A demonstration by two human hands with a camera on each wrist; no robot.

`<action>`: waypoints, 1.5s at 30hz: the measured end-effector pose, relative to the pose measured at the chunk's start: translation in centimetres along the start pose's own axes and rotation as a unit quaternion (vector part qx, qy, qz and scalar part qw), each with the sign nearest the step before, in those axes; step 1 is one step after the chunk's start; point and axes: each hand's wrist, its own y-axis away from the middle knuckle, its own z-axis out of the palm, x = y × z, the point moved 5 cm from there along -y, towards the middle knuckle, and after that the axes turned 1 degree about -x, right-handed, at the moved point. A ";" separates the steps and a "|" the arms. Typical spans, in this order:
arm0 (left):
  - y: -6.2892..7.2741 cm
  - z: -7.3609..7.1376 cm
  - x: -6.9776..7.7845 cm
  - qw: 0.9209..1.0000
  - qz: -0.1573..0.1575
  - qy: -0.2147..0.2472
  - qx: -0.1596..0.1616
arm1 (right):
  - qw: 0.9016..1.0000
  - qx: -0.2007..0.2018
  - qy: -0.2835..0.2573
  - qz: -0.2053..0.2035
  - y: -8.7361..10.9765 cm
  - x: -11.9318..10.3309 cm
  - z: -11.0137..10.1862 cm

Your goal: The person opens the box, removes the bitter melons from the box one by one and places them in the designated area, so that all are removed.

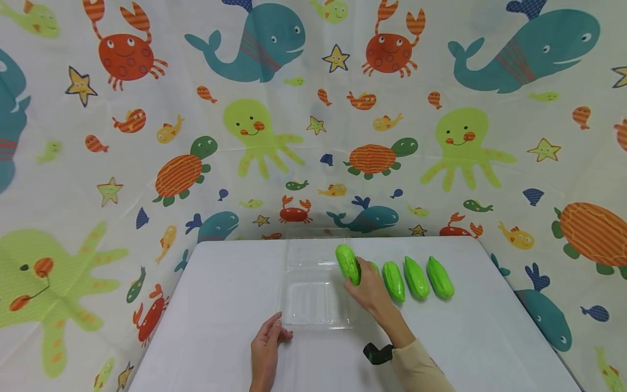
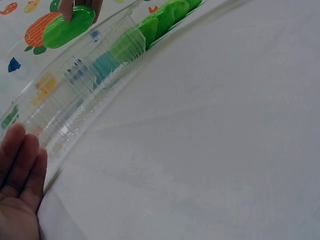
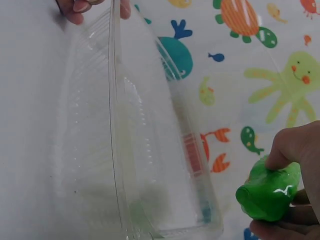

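My right hand (image 1: 367, 286) grips a glossy green cucumber-like vegetable (image 1: 346, 260), thumb on one side and fingers on the other. It hangs above the right side of a clear plastic container (image 1: 313, 328), whose lid (image 1: 313, 251) lies folded back at the far side. In the right wrist view the same vegetable (image 3: 270, 192) is seen end-on beside the container wall. My left hand (image 1: 266, 348) rests at the container's near left corner; in the left wrist view its fingers (image 2: 30, 160) are straight against the plastic. The left thumb is hidden in that view.
Several more green vegetables (image 1: 416, 279) lie in a row to the right of the container, one partly hidden behind my right hand. A white cloth covers the table (image 1: 215, 305). Behind it hangs a curtain (image 1: 303, 179) printed with sea animals.
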 end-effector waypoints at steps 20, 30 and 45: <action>0.0 -0.1 -0.2 1.000 0.003 -0.003 0.000 | 0.999 0.047 0.013 0.021 -0.3 2.6 -2.3; 0.1 -0.1 -0.2 1.000 0.004 0.003 -0.001 | 0.995 0.095 0.004 -0.004 -0.3 4.2 -3.7; 0.0 0.0 -0.2 1.000 0.001 0.006 -0.005 | 0.994 0.098 0.010 0.039 -0.1 7.3 -6.6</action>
